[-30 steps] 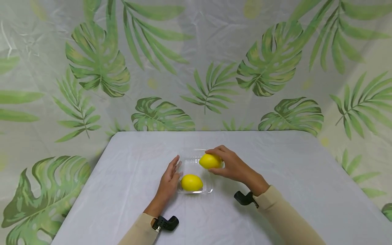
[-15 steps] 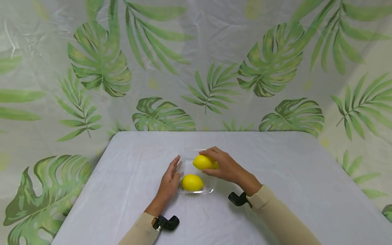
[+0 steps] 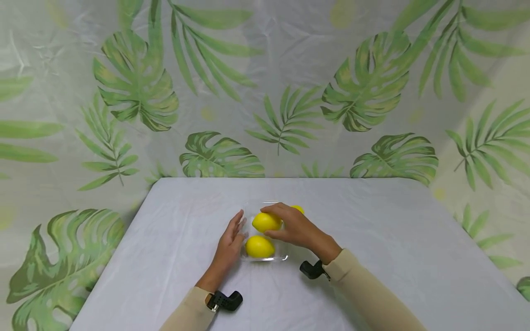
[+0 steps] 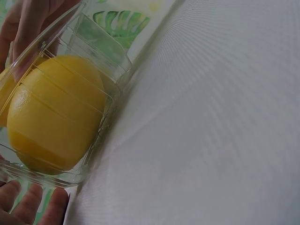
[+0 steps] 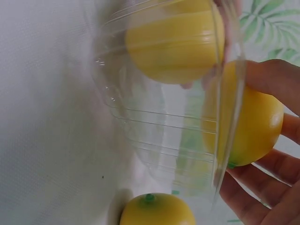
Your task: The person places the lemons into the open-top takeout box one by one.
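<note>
Yellow lemon [image 3: 266, 222], smooth and oval, sits clamped in the curled fingers of the right hand [image 3: 296, 227], just over the far half of a clear ribbed plastic tray [image 3: 265, 259]. Left hand [image 3: 229, 243] rests straight-fingered against the tray's left wall. A second yellow lemon [image 3: 259, 246] fills the near half. Placing seems under way; next, lower it gently and let go. A third yellow lemon [image 3: 297, 208] lies beyond the knuckles; the white table [image 3: 393, 239] offers open room rightward.

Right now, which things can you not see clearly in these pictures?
- Third lemon: head view, mostly hidden behind the right hand.
- Held lemon: whether it touches the clear tray; fingers cover it.
- Left hand: left wrist view, cut off by the bottom edge.
</note>
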The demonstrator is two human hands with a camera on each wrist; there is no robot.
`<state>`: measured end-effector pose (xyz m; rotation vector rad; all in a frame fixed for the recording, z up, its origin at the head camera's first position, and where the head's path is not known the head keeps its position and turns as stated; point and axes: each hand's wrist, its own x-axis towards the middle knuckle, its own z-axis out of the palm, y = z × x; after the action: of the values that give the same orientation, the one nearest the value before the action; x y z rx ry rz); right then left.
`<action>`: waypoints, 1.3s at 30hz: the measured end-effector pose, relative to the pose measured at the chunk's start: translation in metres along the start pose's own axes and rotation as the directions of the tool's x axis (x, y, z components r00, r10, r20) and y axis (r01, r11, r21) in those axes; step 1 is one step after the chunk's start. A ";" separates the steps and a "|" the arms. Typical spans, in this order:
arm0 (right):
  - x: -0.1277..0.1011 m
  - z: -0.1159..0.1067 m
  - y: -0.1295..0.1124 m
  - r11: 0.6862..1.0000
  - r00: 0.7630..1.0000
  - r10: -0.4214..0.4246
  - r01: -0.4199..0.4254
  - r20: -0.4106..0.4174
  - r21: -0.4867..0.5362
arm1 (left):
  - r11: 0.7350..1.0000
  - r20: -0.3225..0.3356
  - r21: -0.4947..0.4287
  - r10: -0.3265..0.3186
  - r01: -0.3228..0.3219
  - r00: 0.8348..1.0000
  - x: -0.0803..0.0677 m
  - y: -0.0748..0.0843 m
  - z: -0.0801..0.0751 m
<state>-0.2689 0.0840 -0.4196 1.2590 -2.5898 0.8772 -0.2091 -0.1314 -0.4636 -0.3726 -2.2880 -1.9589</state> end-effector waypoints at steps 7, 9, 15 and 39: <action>0.003 0.002 -0.001 0.998 0.999 0.030 -0.029 0.030 -0.056 | 1.000 -0.004 0.007 -0.007 0.007 1.000 0.000 -0.001 0.000; 0.004 0.003 -0.002 0.996 0.998 0.044 -0.040 0.041 -0.080 | 1.000 -0.005 0.010 -0.012 0.012 1.000 0.000 -0.002 0.000; 0.005 0.004 -0.001 0.987 0.997 0.054 -0.044 0.061 -0.151 | 1.000 -0.008 0.020 -0.021 0.021 1.000 0.001 -0.001 0.000; 0.008 0.007 0.001 0.969 0.984 0.013 0.032 0.179 -0.244 | 0.998 -0.017 0.066 -0.023 0.024 1.000 -0.001 0.000 0.002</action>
<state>-0.2735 0.0752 -0.4228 1.3307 -2.7204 0.4390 -0.2077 -0.1298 -0.4642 -0.3238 -2.3513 -1.8837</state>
